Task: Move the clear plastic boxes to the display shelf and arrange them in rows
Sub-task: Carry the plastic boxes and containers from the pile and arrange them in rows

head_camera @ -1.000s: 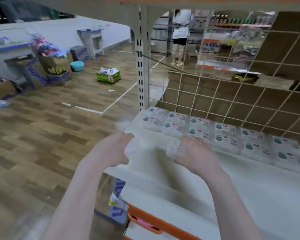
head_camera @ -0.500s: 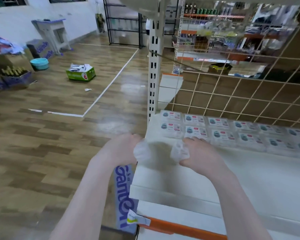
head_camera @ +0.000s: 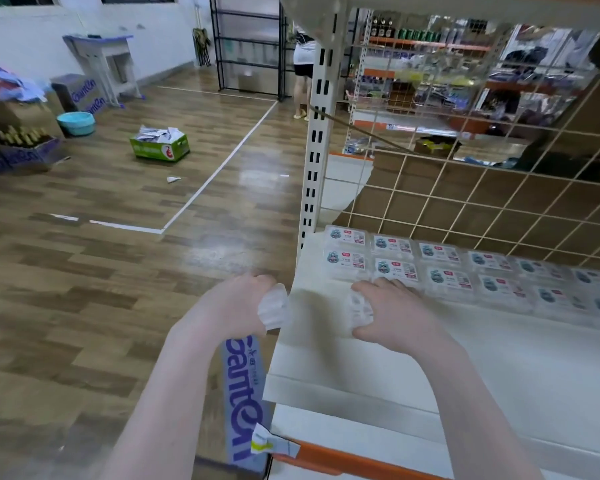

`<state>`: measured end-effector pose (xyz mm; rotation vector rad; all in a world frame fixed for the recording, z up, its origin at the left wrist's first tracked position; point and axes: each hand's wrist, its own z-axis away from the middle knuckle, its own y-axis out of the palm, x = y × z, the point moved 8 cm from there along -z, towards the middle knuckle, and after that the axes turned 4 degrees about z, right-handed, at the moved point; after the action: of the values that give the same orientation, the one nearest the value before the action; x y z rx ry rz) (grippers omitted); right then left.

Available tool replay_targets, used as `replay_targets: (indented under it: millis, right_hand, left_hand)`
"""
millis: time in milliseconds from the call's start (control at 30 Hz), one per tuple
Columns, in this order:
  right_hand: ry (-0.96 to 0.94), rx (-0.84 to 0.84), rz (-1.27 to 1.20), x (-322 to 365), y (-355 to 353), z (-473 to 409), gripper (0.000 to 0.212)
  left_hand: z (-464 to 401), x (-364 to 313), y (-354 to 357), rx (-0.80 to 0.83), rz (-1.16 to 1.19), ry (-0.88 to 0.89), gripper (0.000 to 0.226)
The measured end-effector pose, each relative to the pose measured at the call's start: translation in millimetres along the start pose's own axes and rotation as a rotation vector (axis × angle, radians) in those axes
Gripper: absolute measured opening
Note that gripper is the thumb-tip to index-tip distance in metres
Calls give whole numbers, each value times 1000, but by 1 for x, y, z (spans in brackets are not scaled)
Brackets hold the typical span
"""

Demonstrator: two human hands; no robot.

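— Since half a second back, what has shifted?

— Both hands have crept a little forward and to the right over the shelf's front corner, and the view has swung with them; the grips look unchanged.

— How are they held?

— The left hand (head_camera: pixel 238 304) has its fingers curled round one clear plastic box (head_camera: pixel 273 311), thin, glossy and ribbed at the edge, hanging just off the shelf's left end. The right hand (head_camera: pixel 392 311) curls round a second clear box (head_camera: pixel 360 308), above the display shelf (head_camera: pixel 326 344); whether it touches the board I cannot tell. Both boxes are blurred and nearly see-through.

— And just beyond the right hand?

— Two rows of boxes (head_camera: pixel 440 268) lie flat on the shelf, side by side and touching, running off to the right. Each is a shallow rounded rectangle of clear plastic with a white label bearing a teal figure and a small red patch. The right fingertips (head_camera: pixel 385 282) sit at the front row's edge.

— The shelf itself?

— Smooth matte cream board, with a slotted cream upright (head_camera: pixel 317 147) at its left end and a thin wire grid (head_camera: pixel 482 202) behind the rows.

— Below the hands?

— A cardboard carton (head_camera: pixel 245 400) printed in purple lettering, beside an orange strip (head_camera: pixel 329 460).

— Farther left?

— Glossy wood-plank floor (head_camera: pixel 118 271) marked with white tape, a green carton (head_camera: pixel 160 147) and a teal basin (head_camera: pixel 76 123).
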<state>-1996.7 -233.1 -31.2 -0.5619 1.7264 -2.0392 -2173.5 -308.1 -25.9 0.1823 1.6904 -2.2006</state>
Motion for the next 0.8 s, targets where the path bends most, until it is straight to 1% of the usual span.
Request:
replay_targets:
  millis: [133,267,300,400,533,600,700,800]
  right_hand:
    - [-24,-42,-54,4,-6,-3,62]
    - [-33,-89,-360,10,-18,-1,73]
    - [-44,-104,-431,11,-21,0,73]
    - [-59,-162,-624,9,-25,3,63]
    - [-18,-229,-852,-10,-20,10,57]
    - [-15,-244,-863,-22,-17,16,55]
    - [-8,-255,-859,-40,-15,25,57]
    - [9,-246,-870,-54,-11,33,57]
  left_hand:
    - [3,5,1,1,42,-12,77]
    - [5,14,2,-8,64,-49,79]
    - [5,15,2,-12,70,-54,79]
    - [5,18,2,-15,97,-65,78]
    - [2,18,2,-23,105,-70,74]
    - [0,17,1,-29,106,-77,75]
    - [-3,13,1,-32,109,-85,80]
    - [-6,6,1,-32,118,-84,79]
